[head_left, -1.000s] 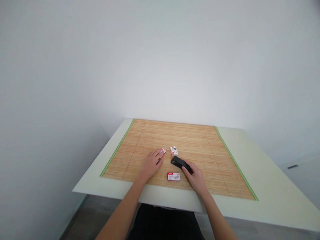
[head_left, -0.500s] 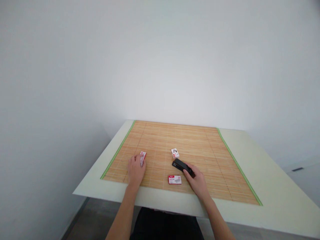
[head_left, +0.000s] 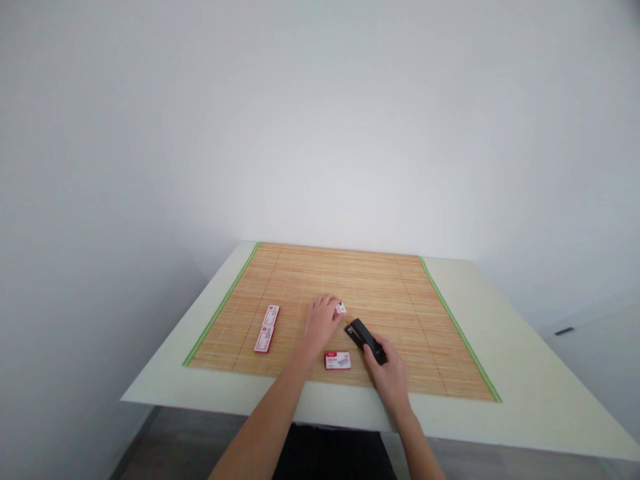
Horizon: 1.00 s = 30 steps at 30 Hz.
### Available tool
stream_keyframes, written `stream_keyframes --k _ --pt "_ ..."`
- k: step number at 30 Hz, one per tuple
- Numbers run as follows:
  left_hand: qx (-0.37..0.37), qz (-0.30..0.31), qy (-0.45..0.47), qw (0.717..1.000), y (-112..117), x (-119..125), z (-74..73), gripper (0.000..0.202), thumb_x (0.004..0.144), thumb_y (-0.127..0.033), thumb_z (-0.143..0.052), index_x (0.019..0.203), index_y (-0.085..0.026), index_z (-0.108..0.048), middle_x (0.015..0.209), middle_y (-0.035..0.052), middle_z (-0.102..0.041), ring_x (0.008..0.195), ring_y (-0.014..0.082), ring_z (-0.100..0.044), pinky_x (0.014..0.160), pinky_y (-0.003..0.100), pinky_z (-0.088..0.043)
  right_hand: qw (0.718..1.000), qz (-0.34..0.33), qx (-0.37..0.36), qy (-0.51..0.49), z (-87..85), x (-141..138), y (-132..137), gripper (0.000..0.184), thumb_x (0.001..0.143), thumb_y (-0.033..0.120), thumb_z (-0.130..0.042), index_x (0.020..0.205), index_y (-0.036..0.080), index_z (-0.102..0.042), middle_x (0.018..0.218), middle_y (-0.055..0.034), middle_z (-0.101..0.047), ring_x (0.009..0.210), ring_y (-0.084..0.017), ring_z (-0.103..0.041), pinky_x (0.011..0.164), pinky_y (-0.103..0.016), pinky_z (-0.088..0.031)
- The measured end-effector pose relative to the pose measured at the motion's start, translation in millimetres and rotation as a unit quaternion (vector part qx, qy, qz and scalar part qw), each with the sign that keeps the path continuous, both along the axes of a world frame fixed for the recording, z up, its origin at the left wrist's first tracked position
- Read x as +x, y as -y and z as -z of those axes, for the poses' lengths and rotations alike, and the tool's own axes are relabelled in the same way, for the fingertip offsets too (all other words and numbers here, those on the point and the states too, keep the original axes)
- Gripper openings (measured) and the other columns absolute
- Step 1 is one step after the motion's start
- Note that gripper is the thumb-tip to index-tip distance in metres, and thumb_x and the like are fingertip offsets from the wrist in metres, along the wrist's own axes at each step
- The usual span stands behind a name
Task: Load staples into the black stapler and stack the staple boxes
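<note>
My left hand (head_left: 323, 320) is closed about a small white-and-red box (head_left: 341, 308), and its fingers cover most of that box. A black stapler (head_left: 365, 339) lies slantwise on the bamboo mat (head_left: 375, 280), its rear end gripped by my right hand (head_left: 387, 367). Between my wrists, near the mat's front edge, a red-and-white staple box (head_left: 337, 361) lies flat. Off to the left, two more red-and-white boxes lie end to end: a farther box (head_left: 271, 315) and a nearer box (head_left: 264, 339).
The mat has green side borders and covers much of a white table (head_left: 520, 373). A pale wall (head_left: 330, 133) stands behind the table's far edge. My lap is below the front edge.
My left hand has left the boxes at the left and moved right to the small white-and-red box. The stapler has turned slightly, still in my right hand. The view has shifted slightly.
</note>
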<state>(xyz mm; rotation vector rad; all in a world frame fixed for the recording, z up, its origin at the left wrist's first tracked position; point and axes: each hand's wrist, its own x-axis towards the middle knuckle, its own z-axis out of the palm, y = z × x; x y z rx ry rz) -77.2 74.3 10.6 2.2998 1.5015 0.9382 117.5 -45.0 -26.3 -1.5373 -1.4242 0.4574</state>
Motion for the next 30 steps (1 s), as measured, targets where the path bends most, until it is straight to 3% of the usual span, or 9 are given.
stream_keyframes --k 3,7,11,13,15,19,22,26,30 --pt "-0.009 -0.035 -0.011 0.999 1.1 -33.7 3.3 0.034 0.088 -0.026 -0.068 0.121 -0.031 -0.067 0.127 0.0065 -0.068 0.12 0.0302 -0.056 0.106 0.05 -0.038 1.0 -0.002 -0.002 0.0 2.8 2.4 -0.4 0.035 0.096 0.049 -0.059 0.12 0.025 -0.069 0.122 -0.0107 -0.072 0.112 -0.031 -0.066 0.102 -0.05 -0.051" --pt "-0.016 -0.093 -0.024 0.995 10.6 -107.5 0.4 0.032 0.084 -0.023 -0.068 0.115 -0.032 -0.069 0.119 0.0058 -0.072 0.119 0.0323 -0.057 0.113 0.058 -0.028 1.0 0.0 0.0 0.006 6.1 2.3 -1.3 0.034 0.095 0.048 -0.06 0.118 0.025 -0.069 0.12 -0.0105 -0.072 0.11 -0.031 -0.065 0.099 -0.049 -0.051" --pt "-0.024 -0.092 -0.044 0.995 18.9 -149.8 -7.5 0.036 0.082 -0.02 -0.066 0.116 -0.033 -0.069 0.13 0.003 -0.069 0.126 0.0304 -0.054 0.119 0.058 -0.023 1.0 -0.006 0.003 0.01 4.2 0.5 -1.5 0.034 0.095 0.048 -0.061 0.119 0.025 -0.069 0.119 -0.0106 -0.072 0.11 -0.031 -0.065 0.099 -0.049 -0.051" --pt "-0.017 -0.067 -0.036 0.997 27.7 -142.2 -11.4 0.038 0.083 -0.021 -0.066 0.12 -0.032 -0.068 0.141 0.0033 -0.062 0.133 0.03 -0.05 0.119 0.055 -0.027 1.0 -0.013 0.003 0.01 1.6 -0.4 -1.2 0.033 0.095 0.046 -0.06 0.118 0.025 -0.069 0.119 -0.011 -0.072 0.109 -0.03 -0.065 0.099 -0.048 -0.051" --pt "-0.012 -0.034 -0.012 0.999 43.7 -115.3 -13.5 0.038 0.086 -0.025 -0.066 0.123 -0.031 -0.067 0.144 0.0045 -0.058 0.134 0.0293 -0.05 0.118 0.052 -0.032 1.0 -0.019 0.004 0.009 -0.6 -1.1 -0.9 0.032 0.096 0.045 -0.059 0.118 0.024 -0.069 0.119 -0.0117 -0.072 0.109 -0.03 -0.065 0.098 -0.048 -0.051" --pt "-0.049 0.102 0.004 0.994 84.6 -43.5 -9.3 0.041 0.088 -0.039 -0.071 0.129 -0.031 -0.065 0.135 0.0058 -0.063 0.126 0.0286 -0.054 0.108 0.046 -0.041 1.0 -0.019 0.004 0.005 -1.3 -1.4 -1.0 0.035 0.096 0.048 -0.06 0.118 0.023 -0.069 0.118 -0.0116 -0.072 0.109 -0.029 -0.065 0.098 -0.048 -0.051" --pt "-0.073 0.106 -0.017 0.992 100.6 -16.7 -3.0 0.031 0.091 -0.036 -0.069 0.121 -0.031 -0.068 0.12 0.0029 -0.069 0.115 0.0256 -0.058 0.101 0.042 -0.042 1.0 -0.015 0.009 0.005 0.1 -0.9 -1.6 0.037 0.094 0.049 -0.061 0.117 0.022 -0.069 0.118 -0.0109 -0.073 0.108 -0.028 -0.065 0.098 -0.046 -0.051" --pt "-0.05 0.053 -0.038 0.997 98.1 -30.6 1.7 0.031 0.088 -0.032 -0.071 0.119 -0.031 -0.069 0.116 0.0026 -0.071 0.112 0.0256 -0.057 0.101 0.042 -0.039 1.0 -0.016 0.007 0.003 2.2 0.5 -2.1 0.037 0.094 0.05 -0.061 0.118 0.022 -0.07 0.118 -0.0098 -0.073 0.108 -0.026 -0.066 0.097 -0.043 -0.052" --pt "-0.009 -0.076 -0.054 0.996 91.3 -71.2 6.0 0.032 0.086 -0.029 -0.069 0.117 -0.03 -0.07 0.115 0.0044 -0.071 0.111 0.0279 -0.057 0.104 0.045 -0.036 1.0 -0.006 0.004 0.009 3.1 1.5 -2.5 0.038 0.094 0.051 -0.06 0.117 0.023 -0.07 0.119 -0.0098 -0.072 0.108 -0.027 -0.066 0.097 -0.043 -0.051"
